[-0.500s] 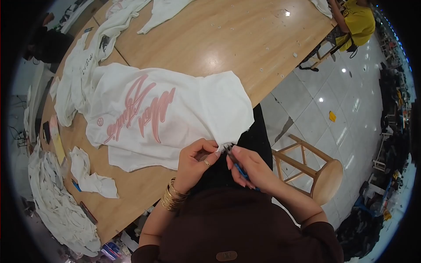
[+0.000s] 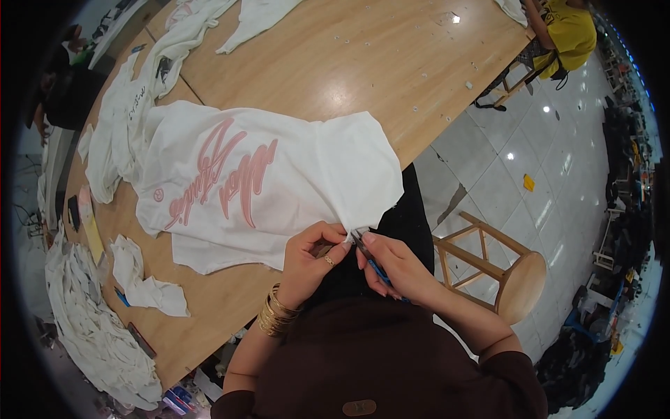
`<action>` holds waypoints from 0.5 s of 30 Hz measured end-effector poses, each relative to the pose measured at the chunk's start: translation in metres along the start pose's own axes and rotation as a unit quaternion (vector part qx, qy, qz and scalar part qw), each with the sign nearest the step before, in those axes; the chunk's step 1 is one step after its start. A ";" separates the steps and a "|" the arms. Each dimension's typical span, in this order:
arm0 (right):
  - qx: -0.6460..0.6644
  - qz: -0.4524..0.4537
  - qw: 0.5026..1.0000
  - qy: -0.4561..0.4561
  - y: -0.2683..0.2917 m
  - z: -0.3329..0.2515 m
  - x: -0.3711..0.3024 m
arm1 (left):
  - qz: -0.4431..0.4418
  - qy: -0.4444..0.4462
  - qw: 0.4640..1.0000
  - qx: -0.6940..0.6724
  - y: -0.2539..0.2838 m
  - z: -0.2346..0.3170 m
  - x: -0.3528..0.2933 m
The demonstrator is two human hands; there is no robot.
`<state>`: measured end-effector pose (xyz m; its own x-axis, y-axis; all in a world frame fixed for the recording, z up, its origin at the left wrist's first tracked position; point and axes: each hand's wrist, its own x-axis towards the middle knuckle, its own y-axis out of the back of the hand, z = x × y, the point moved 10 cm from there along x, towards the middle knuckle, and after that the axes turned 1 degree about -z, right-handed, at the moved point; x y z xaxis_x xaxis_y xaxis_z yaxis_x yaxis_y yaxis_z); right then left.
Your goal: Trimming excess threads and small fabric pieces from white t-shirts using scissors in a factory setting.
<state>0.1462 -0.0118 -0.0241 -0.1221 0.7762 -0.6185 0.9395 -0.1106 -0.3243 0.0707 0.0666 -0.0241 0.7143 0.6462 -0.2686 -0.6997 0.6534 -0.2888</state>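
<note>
A white garment (image 2: 300,167) with large pink script lettering lies spread over the table edge, its near corner drawn down toward my lap. My left hand (image 2: 308,257), with a ring and gold bangles, pinches that corner between thumb and fingertips. In my right hand (image 2: 401,265) are small thread snips (image 2: 367,255) with dark blades and a blue handle. The blade tips touch the cloth right beside my left fingertips. Whether the blades are parted is too small to tell.
The wooden table (image 2: 363,77) holds more white garments (image 2: 115,133) at the left and a heaped white pile (image 2: 91,321) at its near left edge. A round wooden stool (image 2: 520,286) lies tipped over on the tiled floor to my right. Someone in yellow (image 2: 572,35) sits far right.
The snips and my right hand have shifted slightly left, closer to my left fingertips. My left hand keeps its pinch. A person at the far left has moved into fuller view.
</note>
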 end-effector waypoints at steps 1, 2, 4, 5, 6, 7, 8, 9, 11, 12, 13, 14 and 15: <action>0.001 0.001 1.000 0.002 0.000 -0.001 0.000 | -0.001 0.001 1.000 -0.002 0.000 -0.001 0.000; 0.002 0.001 1.000 0.005 0.000 -0.001 0.000 | -0.002 0.002 1.000 -0.003 -0.001 -0.002 0.000; 0.003 0.008 1.000 0.009 0.000 0.000 0.001 | -0.004 0.000 1.000 0.001 -0.001 -0.002 0.000; 0.005 0.015 1.000 0.014 0.000 0.001 0.001 | -0.005 -0.003 1.000 0.005 -0.002 -0.001 0.000; 0.005 0.016 1.000 0.014 -0.001 0.002 0.002 | -0.006 -0.003 1.000 0.005 -0.002 -0.001 0.000; 0.003 0.024 1.000 0.014 0.000 0.002 0.002 | -0.009 -0.004 1.000 0.004 -0.003 -0.001 0.000; 0.001 0.032 0.999 0.015 0.001 0.002 0.003 | -0.012 -0.004 1.000 0.003 -0.004 -0.001 0.000; 0.001 0.033 0.999 0.015 0.001 0.003 0.003 | -0.012 -0.004 1.000 0.003 -0.004 -0.001 0.000; 0.014 0.036 0.999 0.025 0.002 0.002 0.003 | -0.008 0.000 1.000 0.007 -0.004 -0.001 0.000; 0.014 0.036 0.999 0.025 0.002 0.002 0.003 | -0.008 0.000 1.000 0.007 -0.004 -0.001 0.000; 0.034 0.032 0.999 0.022 0.001 0.003 0.003 | -0.006 -0.001 1.000 0.021 -0.003 -0.001 0.000; 0.055 0.027 0.998 0.019 0.000 0.003 0.002 | -0.003 -0.002 0.999 0.035 -0.003 -0.001 0.000; 0.055 0.027 0.998 0.019 0.000 0.003 0.001 | -0.003 -0.002 0.999 0.035 -0.003 -0.001 0.000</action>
<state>0.1454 -0.0123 -0.0268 -0.0579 0.7897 -0.6108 0.9033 -0.2191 -0.3689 0.0728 0.0639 -0.0242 0.7193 0.6431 -0.2629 -0.6939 0.6839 -0.2255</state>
